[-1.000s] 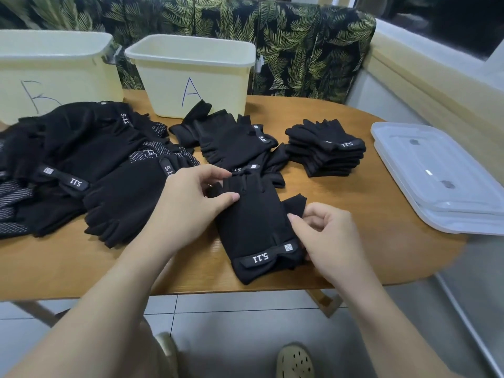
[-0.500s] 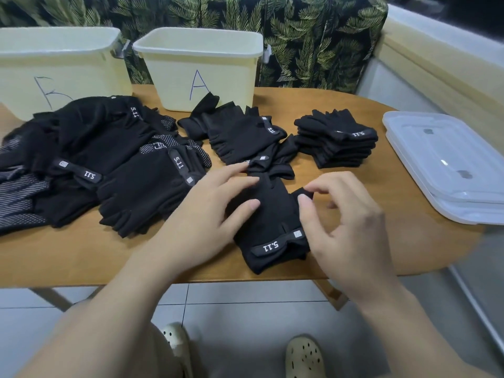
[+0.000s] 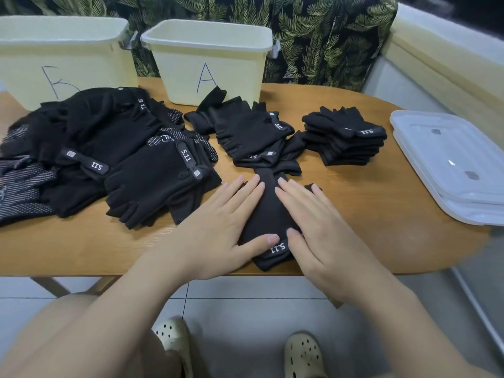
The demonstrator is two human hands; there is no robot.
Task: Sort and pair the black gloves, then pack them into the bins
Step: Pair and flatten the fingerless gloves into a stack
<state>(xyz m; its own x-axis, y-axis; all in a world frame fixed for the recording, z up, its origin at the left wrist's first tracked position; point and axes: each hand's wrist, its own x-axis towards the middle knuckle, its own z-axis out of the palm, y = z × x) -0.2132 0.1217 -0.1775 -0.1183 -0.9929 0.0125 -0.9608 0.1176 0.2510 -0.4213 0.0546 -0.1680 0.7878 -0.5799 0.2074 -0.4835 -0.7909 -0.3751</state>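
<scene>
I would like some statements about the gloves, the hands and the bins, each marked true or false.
1. Both hands press flat on one pair of gloves near the table edge. True: left hand, right hand.
2. The bin marked A stands left of the bin marked B. False: A stands right of B.
3. A neat stack of gloves lies between the middle gloves and the white lids. True.
4. The left hand lifts a glove in the air. False: it lies flat on the gloves.

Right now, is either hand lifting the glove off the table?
No, the left hand and right hand both press flat on the glove lying on the table.
</scene>
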